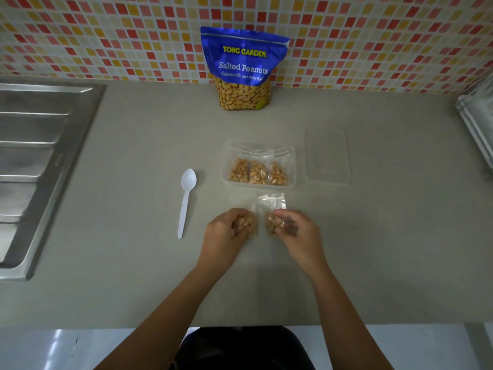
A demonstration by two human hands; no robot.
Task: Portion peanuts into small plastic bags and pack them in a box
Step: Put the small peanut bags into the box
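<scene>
My left hand (pixel 226 236) is closed around a small clear bag of peanuts (pixel 246 222) on the grey counter. Beside it, my right hand (pixel 298 233) grips a second small bag of peanuts (pixel 272 222), whose empty top (pixel 272 201) sticks up toward the box. Just beyond both hands stands a clear plastic box (pixel 257 145) holding three filled peanut bags (pixel 257 173) side by side. A large blue bag of salted peanuts (pixel 244 68) stands upright against the tiled wall at the back.
A white plastic spoon (pixel 186 201) lies left of my hands. The box's clear lid (pixel 326 156) rests to the right of the box. A steel sink drainboard (pixel 40 161) fills the left side. A clear object (pixel 477 121) sits at the right edge.
</scene>
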